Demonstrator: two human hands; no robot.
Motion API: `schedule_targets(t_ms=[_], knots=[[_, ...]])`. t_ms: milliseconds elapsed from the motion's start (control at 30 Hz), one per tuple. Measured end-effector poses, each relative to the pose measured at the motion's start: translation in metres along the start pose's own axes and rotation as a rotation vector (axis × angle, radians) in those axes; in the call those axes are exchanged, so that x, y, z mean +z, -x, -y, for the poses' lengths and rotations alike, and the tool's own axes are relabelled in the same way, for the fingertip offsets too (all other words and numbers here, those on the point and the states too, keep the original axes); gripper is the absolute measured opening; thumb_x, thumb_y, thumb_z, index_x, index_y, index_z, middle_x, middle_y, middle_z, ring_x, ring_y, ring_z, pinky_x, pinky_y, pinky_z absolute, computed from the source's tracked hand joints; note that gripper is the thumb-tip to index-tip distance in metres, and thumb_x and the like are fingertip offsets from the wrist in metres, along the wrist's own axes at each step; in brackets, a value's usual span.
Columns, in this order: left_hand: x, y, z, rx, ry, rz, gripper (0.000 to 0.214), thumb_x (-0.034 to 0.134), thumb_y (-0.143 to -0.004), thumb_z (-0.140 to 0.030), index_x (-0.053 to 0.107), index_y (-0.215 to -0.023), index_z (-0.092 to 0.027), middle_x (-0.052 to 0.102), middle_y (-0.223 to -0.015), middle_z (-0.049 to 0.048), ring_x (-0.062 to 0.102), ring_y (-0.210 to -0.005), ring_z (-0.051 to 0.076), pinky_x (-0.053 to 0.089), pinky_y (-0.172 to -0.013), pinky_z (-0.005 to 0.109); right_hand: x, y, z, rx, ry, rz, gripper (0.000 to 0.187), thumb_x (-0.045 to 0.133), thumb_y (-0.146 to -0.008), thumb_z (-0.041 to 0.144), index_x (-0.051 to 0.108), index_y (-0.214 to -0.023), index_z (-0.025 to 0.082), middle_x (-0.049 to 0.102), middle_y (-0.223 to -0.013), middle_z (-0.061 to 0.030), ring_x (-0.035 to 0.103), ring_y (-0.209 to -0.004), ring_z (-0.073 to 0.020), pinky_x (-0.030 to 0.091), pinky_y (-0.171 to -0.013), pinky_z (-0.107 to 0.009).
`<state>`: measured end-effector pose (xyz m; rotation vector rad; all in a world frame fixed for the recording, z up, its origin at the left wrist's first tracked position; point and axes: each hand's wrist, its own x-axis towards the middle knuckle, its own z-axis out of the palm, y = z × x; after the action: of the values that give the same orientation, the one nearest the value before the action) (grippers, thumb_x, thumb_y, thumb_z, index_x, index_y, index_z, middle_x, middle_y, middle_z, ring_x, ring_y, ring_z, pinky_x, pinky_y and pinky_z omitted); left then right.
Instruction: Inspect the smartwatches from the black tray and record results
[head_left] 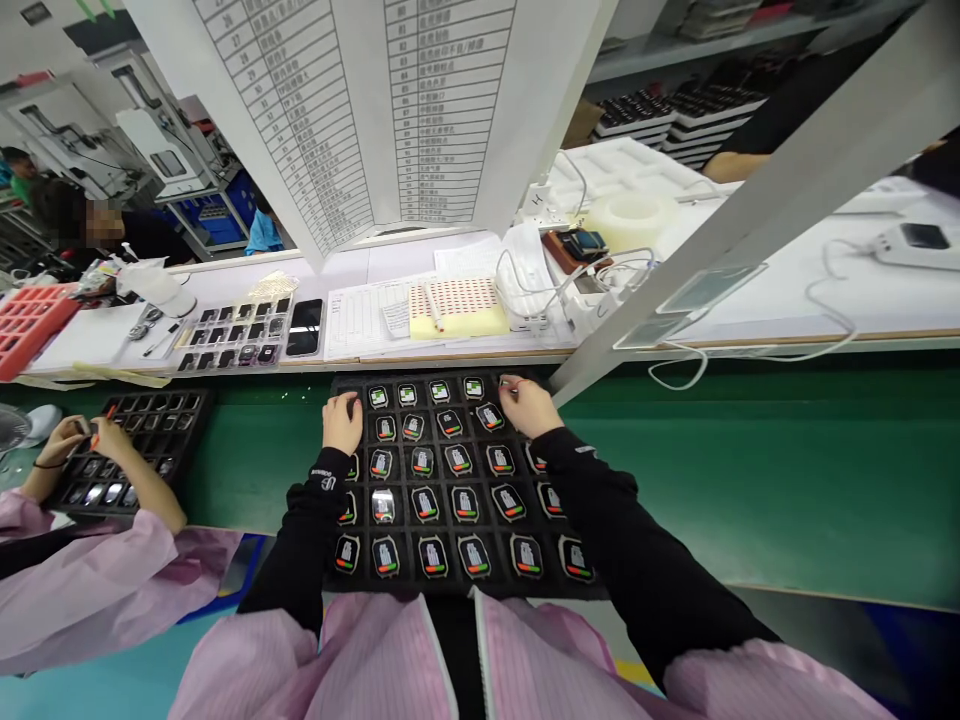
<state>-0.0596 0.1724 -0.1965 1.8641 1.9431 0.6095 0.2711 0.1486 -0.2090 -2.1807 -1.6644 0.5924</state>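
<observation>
A black foam tray (409, 480) lies on the green bench before me, its compartments holding several smartwatches (457, 460) with lit screens. Most show white text with a red and green bar, while the top row shows green and white. My left hand (343, 425) is at the tray's upper left corner, fingers curled down into the end compartment; what they grip is hidden. At the upper right corner, my right hand (531, 408) has thumb and fingers closed around a small dark piece, apparently the edge of a smartwatch. Both forearms cover parts of the outer columns.
Left of me, a co-worker's hands (109, 437) work over another black tray (176, 440). A shelf behind the bench holds a phone (305, 328), a sticker sheet (457, 305), papers and white cables (555, 295). A slanted metal post (720, 240) rises by the tray's right corner; printed lists hang ahead.
</observation>
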Motion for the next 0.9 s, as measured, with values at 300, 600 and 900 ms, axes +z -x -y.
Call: schedule_targets(t_ms=[300, 600, 900], knots=[[0.025, -0.034, -0.035, -0.020, -0.269, 0.160, 0.053, 0.049, -0.092, -0.036, 0.052, -0.134, -0.004, 0.055, -0.126, 0.0250, 0.048, -0.123, 0.038, 0.036, -0.106, 0.046, -0.013, -0.031, -0.013, 0.209, 0.086, 0.005, 0.040, 0.040, -0.097, 0.021, 0.064, -0.122, 0.003, 0.068, -0.113, -0.0233, 0.064, -0.108, -0.0301, 0.045, -0.093, -0.034], [0.023, -0.035, -0.042, 0.042, -0.299, 0.194, 0.052, 0.041, -0.095, -0.039, 0.056, -0.132, -0.006, 0.062, -0.123, 0.0194, 0.049, -0.120, 0.035, 0.037, -0.104, 0.043, -0.008, -0.002, 0.002, 0.145, 0.116, 0.108, 0.036, 0.038, -0.099, 0.028, 0.068, -0.111, 0.010, 0.072, -0.104, -0.0176, 0.066, -0.102, -0.0275, 0.044, -0.089, -0.031], [0.026, -0.045, -0.043, 0.015, -0.258, 0.295, 0.058, 0.045, -0.092, -0.045, 0.051, -0.136, -0.006, 0.064, -0.118, 0.0196, 0.050, -0.121, 0.035, 0.035, -0.106, 0.043, -0.003, 0.006, 0.001, 0.144, 0.082, 0.220, 0.035, 0.042, -0.099, 0.026, 0.073, -0.102, 0.010, 0.073, -0.103, -0.0176, 0.068, -0.098, -0.0240, 0.045, -0.086, -0.027]])
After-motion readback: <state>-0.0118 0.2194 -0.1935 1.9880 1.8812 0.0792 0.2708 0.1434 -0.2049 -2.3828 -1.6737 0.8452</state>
